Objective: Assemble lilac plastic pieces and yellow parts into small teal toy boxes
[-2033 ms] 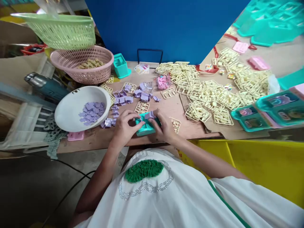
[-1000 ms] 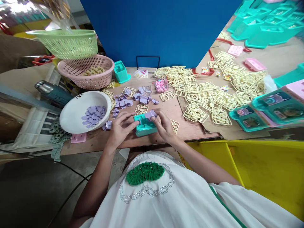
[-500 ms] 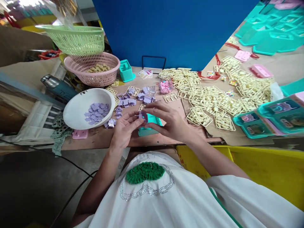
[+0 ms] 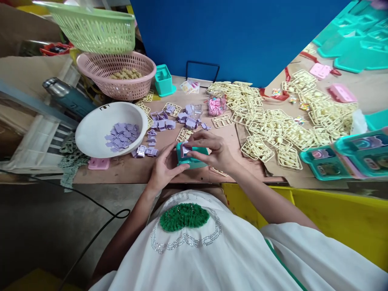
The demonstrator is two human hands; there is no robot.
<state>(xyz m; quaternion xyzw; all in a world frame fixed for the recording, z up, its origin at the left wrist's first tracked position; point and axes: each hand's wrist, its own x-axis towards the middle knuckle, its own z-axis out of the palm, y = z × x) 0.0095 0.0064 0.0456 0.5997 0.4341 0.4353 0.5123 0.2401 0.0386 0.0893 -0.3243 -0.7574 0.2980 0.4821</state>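
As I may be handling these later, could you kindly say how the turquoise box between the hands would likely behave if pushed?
The turquoise box looks like moulded plastic holding its shape, so it is probably stiff. Its boxy form suggests it would slide rather than roll. Its smooth surface may feel somewhat slippery.

A blue panel (image 4: 236, 40) stood along the far edge of the wooden table (image 4: 118, 173). A brown sheet (image 4: 281, 171) covered the table toward its right edge. Beyond the left edge stood a white rack (image 4: 30, 139), and below the near edge, to the right, a yellow bin (image 4: 333, 210). Pale light reached the table; the grey floor (image 4: 121, 196) near its left corner was dim.
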